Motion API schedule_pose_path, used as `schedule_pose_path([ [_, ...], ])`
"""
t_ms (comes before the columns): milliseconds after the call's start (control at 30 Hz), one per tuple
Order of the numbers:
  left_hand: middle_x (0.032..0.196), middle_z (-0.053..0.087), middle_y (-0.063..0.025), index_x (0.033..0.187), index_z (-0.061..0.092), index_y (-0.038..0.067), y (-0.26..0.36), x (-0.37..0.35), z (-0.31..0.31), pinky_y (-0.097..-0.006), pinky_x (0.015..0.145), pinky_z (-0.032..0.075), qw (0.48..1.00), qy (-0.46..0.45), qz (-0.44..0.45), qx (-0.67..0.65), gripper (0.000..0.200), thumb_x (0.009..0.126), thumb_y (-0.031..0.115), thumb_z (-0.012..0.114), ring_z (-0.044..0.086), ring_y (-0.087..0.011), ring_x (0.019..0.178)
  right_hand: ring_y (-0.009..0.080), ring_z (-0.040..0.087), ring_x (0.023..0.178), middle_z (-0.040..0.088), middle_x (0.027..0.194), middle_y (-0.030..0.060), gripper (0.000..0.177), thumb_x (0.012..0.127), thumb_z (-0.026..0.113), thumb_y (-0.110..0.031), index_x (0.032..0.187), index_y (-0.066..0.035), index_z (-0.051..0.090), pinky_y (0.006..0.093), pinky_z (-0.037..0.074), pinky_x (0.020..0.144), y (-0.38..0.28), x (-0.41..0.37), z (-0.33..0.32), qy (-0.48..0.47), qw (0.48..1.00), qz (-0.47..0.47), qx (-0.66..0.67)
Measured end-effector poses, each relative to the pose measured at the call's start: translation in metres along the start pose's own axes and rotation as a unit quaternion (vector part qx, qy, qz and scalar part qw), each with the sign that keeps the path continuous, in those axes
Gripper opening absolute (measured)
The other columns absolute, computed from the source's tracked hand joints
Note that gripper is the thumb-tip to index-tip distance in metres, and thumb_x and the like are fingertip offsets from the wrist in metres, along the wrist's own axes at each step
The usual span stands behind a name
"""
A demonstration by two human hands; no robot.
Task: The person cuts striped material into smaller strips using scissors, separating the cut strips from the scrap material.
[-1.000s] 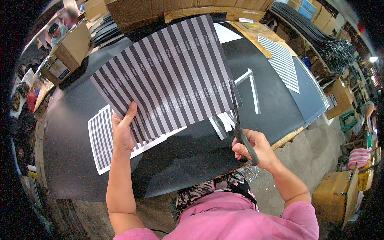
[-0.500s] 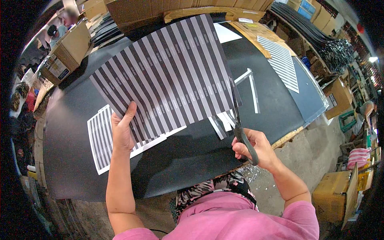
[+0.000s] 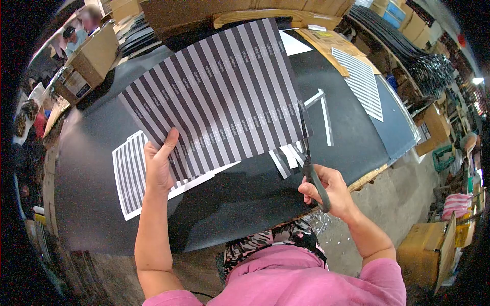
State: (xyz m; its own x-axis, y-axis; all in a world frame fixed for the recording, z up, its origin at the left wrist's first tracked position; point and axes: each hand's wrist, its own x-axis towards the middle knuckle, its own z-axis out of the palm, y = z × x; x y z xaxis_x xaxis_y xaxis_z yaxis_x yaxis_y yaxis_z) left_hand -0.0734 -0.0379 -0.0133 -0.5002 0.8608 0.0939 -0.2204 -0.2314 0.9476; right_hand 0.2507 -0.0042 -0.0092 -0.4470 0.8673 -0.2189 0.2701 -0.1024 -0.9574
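Your left hand [image 3: 161,168] has its grip closed on the lower left edge of the striped sheet [image 3: 219,97], thumb on top and the fingers mostly hidden underneath. Your right hand [image 3: 329,191] has its grip curled around the handles of the scissors [image 3: 317,188], whose blades reach up at the sheet's right edge; how far the blades are open you cannot tell from here.

The striped sheet is held up, tilted, over the middle of the worktop [image 3: 229,204], and it blocks your view of much of the surface. Below its lower edge, partly covered by it and by your left hand, lie the striped papers [image 3: 128,178]. Near the scissors, some loose strips [image 3: 278,164] lie in a small heap, partly hidden too. To the right of the blades you have an angled strip [image 3: 327,120] on the black surface.

Further off, a white sheet [image 3: 295,45] pokes out behind the striped sheet, beside a flat cardboard piece [image 3: 322,43]. A second striped sheet, the far one [image 3: 358,84], overlaps that cardboard. A cardboard wall [image 3: 245,10] closes off the far side, and a cardboard box [image 3: 92,64] stands at the far left, with a co-worker [image 3: 74,41] behind it. Past the right edge you have a green crate [image 3: 443,159] on the floor.
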Motion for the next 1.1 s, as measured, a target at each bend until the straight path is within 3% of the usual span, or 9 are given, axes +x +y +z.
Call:
schedule_pose_path([
  [1100,0.094,0.066,-0.0068,0.098,0.062,0.003,-0.0078,0.0042,-0.0065,-0.0244,0.074,0.047,1.0,0.001,-0.015,0.016,0.025,0.081,0.021,0.068,0.061,-0.0118,0.082,0.0058,0.047,0.041,0.05,0.05,-0.001,0.037,0.072,0.077,-0.03,0.063,-0.003,0.055,0.0218,0.036,0.037,-0.0066,-0.0032,0.0051,0.067,0.996,0.048,-0.018],
])
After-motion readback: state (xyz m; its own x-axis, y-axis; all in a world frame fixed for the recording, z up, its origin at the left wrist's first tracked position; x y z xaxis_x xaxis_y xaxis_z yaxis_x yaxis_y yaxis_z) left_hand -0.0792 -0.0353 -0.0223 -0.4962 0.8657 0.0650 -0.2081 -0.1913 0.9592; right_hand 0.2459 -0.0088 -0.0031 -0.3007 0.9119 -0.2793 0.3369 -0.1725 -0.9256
